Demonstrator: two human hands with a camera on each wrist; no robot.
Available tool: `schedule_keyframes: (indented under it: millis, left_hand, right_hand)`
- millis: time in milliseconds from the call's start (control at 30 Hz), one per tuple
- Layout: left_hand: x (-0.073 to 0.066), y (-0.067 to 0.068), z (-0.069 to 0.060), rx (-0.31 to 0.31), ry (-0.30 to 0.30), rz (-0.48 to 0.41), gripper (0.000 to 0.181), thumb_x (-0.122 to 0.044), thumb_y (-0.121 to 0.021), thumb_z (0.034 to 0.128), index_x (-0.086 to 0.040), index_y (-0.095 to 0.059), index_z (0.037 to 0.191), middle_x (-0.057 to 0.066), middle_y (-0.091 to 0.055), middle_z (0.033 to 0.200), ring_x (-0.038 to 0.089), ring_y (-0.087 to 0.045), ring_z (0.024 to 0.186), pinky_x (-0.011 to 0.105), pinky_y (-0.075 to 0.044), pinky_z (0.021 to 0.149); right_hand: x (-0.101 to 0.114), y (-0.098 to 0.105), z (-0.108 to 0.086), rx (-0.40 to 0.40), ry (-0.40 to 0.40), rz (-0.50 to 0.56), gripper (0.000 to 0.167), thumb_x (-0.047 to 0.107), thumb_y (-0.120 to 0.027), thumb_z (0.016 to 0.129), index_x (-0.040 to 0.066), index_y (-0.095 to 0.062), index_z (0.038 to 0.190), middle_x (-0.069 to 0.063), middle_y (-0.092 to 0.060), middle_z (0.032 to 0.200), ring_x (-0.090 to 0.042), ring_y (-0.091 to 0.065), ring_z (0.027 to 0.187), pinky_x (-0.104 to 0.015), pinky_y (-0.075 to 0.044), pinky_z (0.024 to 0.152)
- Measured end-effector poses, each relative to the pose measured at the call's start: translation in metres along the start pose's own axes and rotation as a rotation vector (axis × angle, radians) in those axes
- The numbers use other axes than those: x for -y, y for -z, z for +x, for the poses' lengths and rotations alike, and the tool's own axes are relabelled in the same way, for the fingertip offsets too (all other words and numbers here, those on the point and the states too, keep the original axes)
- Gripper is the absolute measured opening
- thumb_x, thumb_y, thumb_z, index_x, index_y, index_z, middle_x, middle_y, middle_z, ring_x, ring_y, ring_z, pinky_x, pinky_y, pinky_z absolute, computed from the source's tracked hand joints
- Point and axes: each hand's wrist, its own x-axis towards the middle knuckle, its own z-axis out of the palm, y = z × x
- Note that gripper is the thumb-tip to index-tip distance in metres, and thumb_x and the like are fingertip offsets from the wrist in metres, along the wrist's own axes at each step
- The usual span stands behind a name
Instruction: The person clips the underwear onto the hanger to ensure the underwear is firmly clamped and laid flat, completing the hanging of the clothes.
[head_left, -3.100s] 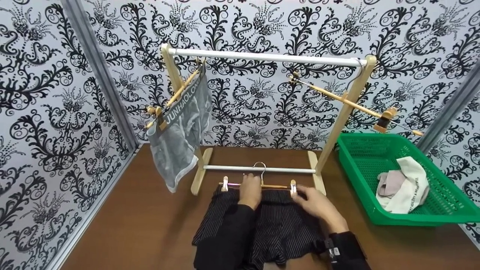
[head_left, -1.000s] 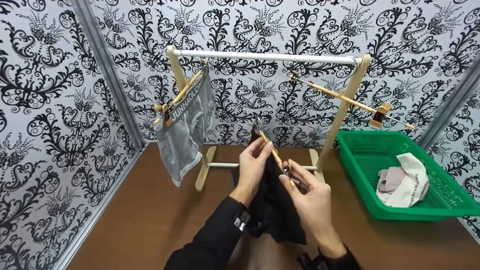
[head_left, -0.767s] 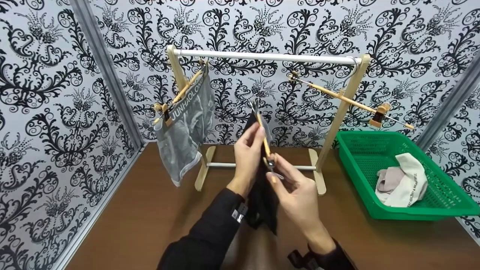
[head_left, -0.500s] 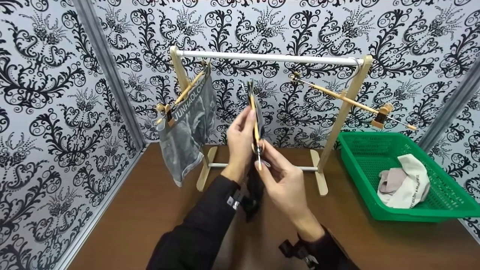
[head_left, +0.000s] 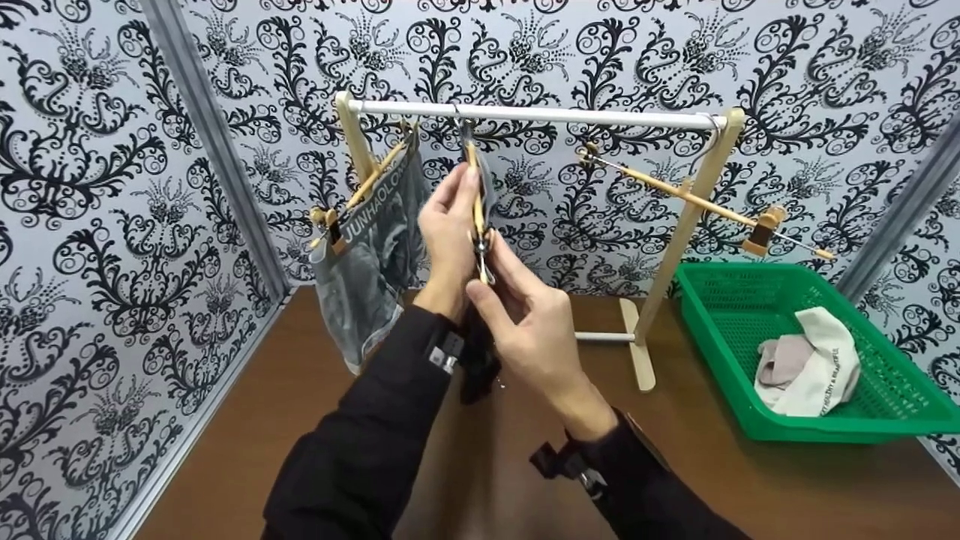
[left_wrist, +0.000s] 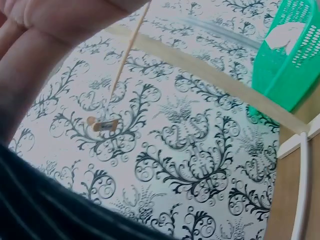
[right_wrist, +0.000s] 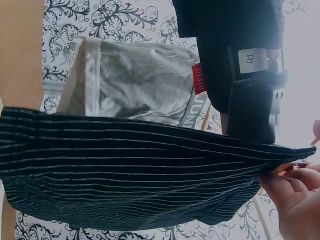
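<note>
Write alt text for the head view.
A person's left hand and right hand hold a hanger of dark clothing at a white rail. Gray shorts hang left, a bare hanger right, near a green basket of cloth.

Head: high, forward-down; wrists: close; wallpaper [head_left: 555, 180] shared.

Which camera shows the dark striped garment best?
The right wrist view: the dark striped garment spreads across most of the picture, its pale stripes clear. The head view shows it nearly edge-on and partly hidden; the left wrist view catches only a part, at lower left.
</note>
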Motion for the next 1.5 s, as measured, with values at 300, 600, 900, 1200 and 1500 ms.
schedule_keyframes:
  millis: [300,600,900,1200,1500]
  left_hand:
    - [-0.007,0.006,0.022,-0.055,-0.015,0.03,0.036,-0.011,-0.067,0.0989,0.005,-0.062,0.131,0.017,-0.069,0.125,0.028,-0.064,0.115,0.024,-0.051,0.092]
    - [-0.009,0.011,0.031,-0.017,-0.015,0.13,0.035,-0.011,-0.064,0.1003,0.006,-0.063,0.131,0.021,-0.068,0.125,0.031,-0.064,0.114,0.024,-0.051,0.091]
    - [-0.016,0.011,0.041,-0.017,0.015,0.172,0.036,-0.013,-0.066,0.0997,0.004,-0.063,0.131,0.02,-0.067,0.126,0.029,-0.064,0.11,0.023,-0.051,0.089]
    - [-0.008,0.022,0.043,-0.04,0.031,0.229,0.034,-0.014,-0.067,0.0992,0.006,-0.066,0.127,0.021,-0.068,0.124,0.024,-0.064,0.108,0.021,-0.049,0.089]
    - [-0.004,0.026,0.044,-0.026,0.031,0.241,0.035,-0.018,-0.066,0.1003,0.004,-0.067,0.127,0.021,-0.068,0.122,0.024,-0.065,0.102,0.021,-0.05,0.084]
  right_hand:
    - [0.003,-0.01,0.016,-0.017,-0.072,0.032,0.052,0.013,-0.065,0.1,-0.011,-0.046,0.142,-0.021,-0.052,0.143,-0.021,-0.055,0.131,-0.035,-0.048,0.102]
    - [0.0,-0.013,0.024,-0.024,-0.137,0.024,0.054,0.014,-0.067,0.099,-0.011,-0.047,0.142,-0.021,-0.052,0.143,-0.02,-0.056,0.13,-0.032,-0.047,0.103]
    - [0.0,-0.018,0.037,-0.032,-0.191,0.042,0.054,0.016,-0.068,0.099,-0.007,-0.047,0.143,-0.018,-0.053,0.143,-0.015,-0.057,0.128,-0.03,-0.047,0.103]
    - [-0.009,-0.026,0.034,-0.017,-0.227,0.052,0.056,0.015,-0.069,0.098,-0.009,-0.046,0.143,-0.021,-0.053,0.141,-0.019,-0.057,0.129,-0.028,-0.047,0.102]
    - [-0.01,-0.025,0.031,-0.015,-0.255,0.071,0.056,0.015,-0.067,0.099,-0.01,-0.045,0.144,-0.021,-0.052,0.143,-0.018,-0.056,0.13,-0.029,-0.047,0.102]
